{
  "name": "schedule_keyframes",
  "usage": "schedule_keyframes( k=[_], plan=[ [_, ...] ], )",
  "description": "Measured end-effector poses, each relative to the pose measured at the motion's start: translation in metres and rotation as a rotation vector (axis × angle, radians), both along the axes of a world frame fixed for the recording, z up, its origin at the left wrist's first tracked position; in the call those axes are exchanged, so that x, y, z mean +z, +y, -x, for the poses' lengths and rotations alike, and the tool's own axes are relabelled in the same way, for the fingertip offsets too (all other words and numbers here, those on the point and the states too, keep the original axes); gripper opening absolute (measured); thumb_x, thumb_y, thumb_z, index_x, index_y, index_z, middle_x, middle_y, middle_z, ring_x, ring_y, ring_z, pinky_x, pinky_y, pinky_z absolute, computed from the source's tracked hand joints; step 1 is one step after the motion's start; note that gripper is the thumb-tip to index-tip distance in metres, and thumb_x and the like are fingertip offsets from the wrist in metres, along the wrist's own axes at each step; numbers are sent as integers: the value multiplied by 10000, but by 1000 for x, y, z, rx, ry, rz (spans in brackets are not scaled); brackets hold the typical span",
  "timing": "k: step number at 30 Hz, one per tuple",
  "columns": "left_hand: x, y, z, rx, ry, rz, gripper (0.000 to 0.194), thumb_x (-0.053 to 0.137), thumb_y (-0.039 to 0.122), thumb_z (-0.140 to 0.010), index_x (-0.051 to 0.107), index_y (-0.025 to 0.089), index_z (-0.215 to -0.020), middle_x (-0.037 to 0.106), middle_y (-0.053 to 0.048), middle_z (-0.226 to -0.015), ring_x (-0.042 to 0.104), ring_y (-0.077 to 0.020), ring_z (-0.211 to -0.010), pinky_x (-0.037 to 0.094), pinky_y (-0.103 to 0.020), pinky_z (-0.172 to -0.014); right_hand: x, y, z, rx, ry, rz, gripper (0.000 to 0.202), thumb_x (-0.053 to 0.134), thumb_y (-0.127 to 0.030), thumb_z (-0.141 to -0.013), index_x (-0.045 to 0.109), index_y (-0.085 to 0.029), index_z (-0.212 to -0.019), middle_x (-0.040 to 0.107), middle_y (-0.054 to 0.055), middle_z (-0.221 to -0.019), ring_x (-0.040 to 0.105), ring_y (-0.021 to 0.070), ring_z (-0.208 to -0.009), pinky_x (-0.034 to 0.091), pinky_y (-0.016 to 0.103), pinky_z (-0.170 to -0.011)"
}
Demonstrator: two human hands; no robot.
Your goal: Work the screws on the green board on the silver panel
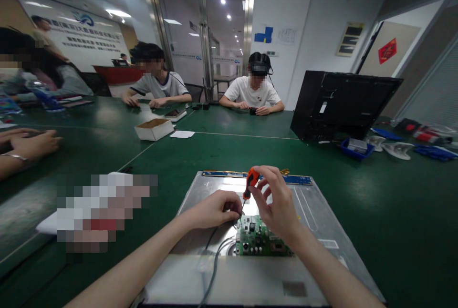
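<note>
My right hand (277,198) grips the orange and black handle of a screwdriver (250,181), which leans slightly with its shaft pointing down. The tip reaches the upper left corner of a green circuit board (255,241). Close by that corner, my left hand (220,210) has its fingers curled together around the lower shaft; whatever they may pinch is hidden. Under both hands lies a flat silver metal panel (304,260), with a blue board strip (299,180) along its far edge. A grey cable (214,270) runs from beside the green board toward me.
A black monitor-like housing (343,105) stands at the right, near a blue tray (357,148) and white curved parts. A white open box (154,129) sits further back on the green table (229,153). Several people sit around it; another person's hands (30,146) are at the left.
</note>
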State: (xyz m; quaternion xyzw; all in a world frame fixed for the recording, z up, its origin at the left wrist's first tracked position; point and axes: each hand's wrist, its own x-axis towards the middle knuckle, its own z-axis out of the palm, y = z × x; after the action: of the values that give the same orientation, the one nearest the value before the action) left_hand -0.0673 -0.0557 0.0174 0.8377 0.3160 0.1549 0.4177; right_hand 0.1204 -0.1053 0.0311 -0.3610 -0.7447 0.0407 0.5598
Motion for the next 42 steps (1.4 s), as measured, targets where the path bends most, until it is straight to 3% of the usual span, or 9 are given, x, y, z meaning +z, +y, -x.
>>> schedule_keyframes(
  k=[5, 11, 19, 26, 29, 34, 39, 42],
  plan=[
    [-2, 1, 0, 8, 4, 1, 32, 611, 172, -740, 608, 163, -772, 546, 27, -679, 495, -137, -634, 389, -250, -613, -5, 2, 0, -3, -15, 38, 422, 493, -137, -909, 402, -250, -1306, 635, 75, -1026, 635, 151, -714, 497, 246, -513],
    [0, 1, 0, 6, -3, 13, 42, 615, 171, -739, 617, 162, -780, 560, 23, -689, 504, -139, -641, 392, -249, -615, -8, 3, 1, -17, 71, 19, 430, 627, -215, -851, 361, -259, -1185, 628, 6, -856, 630, 139, -603, 463, 218, -447],
    [0, 1, -1, 24, -1, 14, 43, 618, 166, -733, 620, 166, -776, 551, 34, -669, 494, -134, -626, 395, -249, -617, -6, 3, 2, 43, 65, 55, 428, 547, -154, -885, 332, -266, -1237, 634, 43, -982, 637, 134, -664, 474, 224, -486],
    [0, 1, 0, 12, -11, 0, 39, 617, 183, -735, 624, 164, -769, 550, 28, -670, 500, -136, -629, 390, -251, -614, -5, 2, 0, -1, -35, 7, 381, 452, -157, -941, 386, -256, -1303, 600, 88, -1085, 599, 131, -682, 475, 251, -523],
    [-1, 1, 0, 15, -1, -7, 41, 614, 192, -742, 622, 166, -773, 547, 27, -671, 497, -137, -632, 388, -254, -616, -8, 3, 0, -15, -37, 37, 408, 447, -168, -940, 357, -250, -1329, 636, 67, -991, 604, 140, -664, 472, 248, -506],
    [-1, 1, 0, 1, -2, -8, 43, 611, 187, -748, 615, 165, -784, 566, 16, -701, 506, -144, -656, 395, -254, -622, -9, 3, 2, -17, 43, 54, 464, 606, -245, -871, 335, -259, -1248, 625, -16, -817, 601, 120, -546, 443, 207, -431],
    [0, 0, 0, 4, -5, -11, 38, 613, 174, -743, 617, 170, -781, 563, 24, -692, 502, -139, -645, 407, -255, -631, -6, 3, 3, -25, 55, 12, 373, 569, -208, -885, 358, -258, -1188, 593, -21, -810, 591, 111, -560, 430, 192, -424],
    [0, 1, 0, 5, -10, -11, 34, 609, 162, -738, 611, 170, -771, 553, 30, -677, 496, -134, -634, 405, -248, -625, -5, 2, 2, -18, 37, 5, 359, 547, -189, -895, 388, -258, -1209, 588, 18, -918, 593, 108, -604, 446, 199, -443]
  ],
)
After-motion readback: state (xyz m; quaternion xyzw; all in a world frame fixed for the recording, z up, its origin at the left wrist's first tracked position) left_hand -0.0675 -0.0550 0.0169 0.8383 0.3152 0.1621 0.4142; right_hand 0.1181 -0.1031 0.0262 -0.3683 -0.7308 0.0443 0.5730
